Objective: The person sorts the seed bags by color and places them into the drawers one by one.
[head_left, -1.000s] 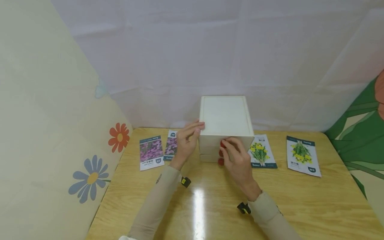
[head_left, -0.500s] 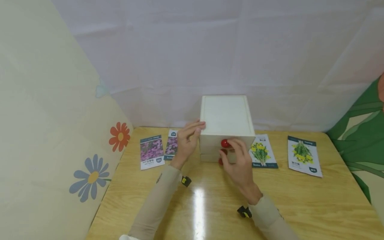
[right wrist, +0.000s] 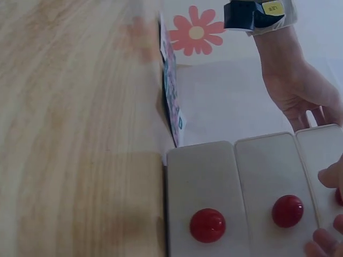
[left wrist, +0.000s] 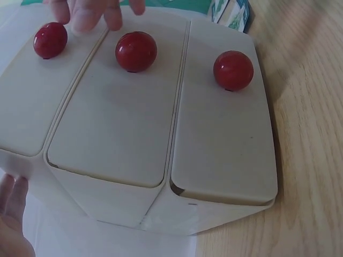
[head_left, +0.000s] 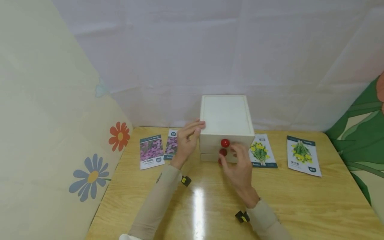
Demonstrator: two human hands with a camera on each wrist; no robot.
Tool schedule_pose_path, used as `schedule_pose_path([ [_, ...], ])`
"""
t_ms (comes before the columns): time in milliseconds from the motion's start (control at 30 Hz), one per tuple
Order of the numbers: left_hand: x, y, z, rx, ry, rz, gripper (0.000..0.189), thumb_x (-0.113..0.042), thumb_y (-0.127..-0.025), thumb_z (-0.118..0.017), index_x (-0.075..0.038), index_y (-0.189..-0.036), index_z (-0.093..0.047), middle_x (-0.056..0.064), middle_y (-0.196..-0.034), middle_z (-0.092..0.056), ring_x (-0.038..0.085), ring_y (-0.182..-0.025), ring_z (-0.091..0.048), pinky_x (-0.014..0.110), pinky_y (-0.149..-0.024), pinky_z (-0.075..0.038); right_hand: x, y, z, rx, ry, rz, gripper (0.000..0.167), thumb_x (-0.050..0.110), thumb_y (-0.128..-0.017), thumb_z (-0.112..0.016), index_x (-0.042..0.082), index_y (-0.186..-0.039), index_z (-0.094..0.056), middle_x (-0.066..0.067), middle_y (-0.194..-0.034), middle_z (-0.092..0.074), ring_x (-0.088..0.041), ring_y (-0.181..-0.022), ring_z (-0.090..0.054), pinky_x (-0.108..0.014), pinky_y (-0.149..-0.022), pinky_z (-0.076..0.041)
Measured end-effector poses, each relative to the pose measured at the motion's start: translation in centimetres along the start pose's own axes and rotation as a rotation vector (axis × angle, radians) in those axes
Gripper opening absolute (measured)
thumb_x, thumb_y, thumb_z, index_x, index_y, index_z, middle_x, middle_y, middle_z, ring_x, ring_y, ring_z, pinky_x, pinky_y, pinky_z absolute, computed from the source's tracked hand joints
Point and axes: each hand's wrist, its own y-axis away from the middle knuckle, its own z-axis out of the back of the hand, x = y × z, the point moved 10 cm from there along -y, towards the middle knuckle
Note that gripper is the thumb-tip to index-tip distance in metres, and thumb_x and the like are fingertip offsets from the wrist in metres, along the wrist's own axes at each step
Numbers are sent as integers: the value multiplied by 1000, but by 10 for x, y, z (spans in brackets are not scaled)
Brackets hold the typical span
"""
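Note:
A small white drawer cabinet stands at the back of the table, its three drawers pushed in. Each drawer front carries a round red knob; the top knob is in full sight, with the middle knob below it. My left hand rests its fingertips on the cabinet's left upper edge, fingers relaxed. Just in front of the drawers is my right hand, thumb and fingers spread apart and holding nothing. In the right wrist view its thumb shows close to the top drawer's knob.
Two packets with purple flowers, one at the far left and one behind my left hand, lie on the wooden table. Two yellow-flower packets lie right of the cabinet, one close by, one farther. A white cloth hangs behind.
My right hand has let go of the top knob and drawn slightly down and away, uncovering that knob. The left hand keeps its place on the cabinet.

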Motion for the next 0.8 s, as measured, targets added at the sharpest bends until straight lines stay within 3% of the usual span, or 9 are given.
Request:
schedule_pose_path([
  [167, 1, -1, 0, -2, -1, -3, 15, 10, -96, -65, 9, -106, -78, 28, -119, -76, 49, -123, -69, 43, -112, -57, -7, 8, -7, -1, 30, -24, 42, 8, -82, -90, -3, -118, -71, -18, -119, -68, -31, -102, -66, -37, -81, -59],
  [433, 3, 2, 2, 10, -30, 3, 16, 2, -100, -65, 6, -107, -79, 23, -120, -77, 40, -125, -71, 42, -111, -58, -10, 18, -19, 8, 71, -17, 35, 8, -83, -89, 3, -115, -77, -15, -118, -70, -30, -100, -70, -40, -83, -59],
  [800, -2, 0, 0, 17, -37, -25, 16, 1, -99, -66, 5, -108, -79, 23, -120, -77, 41, -125, -70, 44, -114, -56, -14, 20, -27, 37, 59, -5, 34, -4, -83, -87, 1, -115, -78, -15, -119, -69, -29, -101, -71, -42, -85, -64],
])
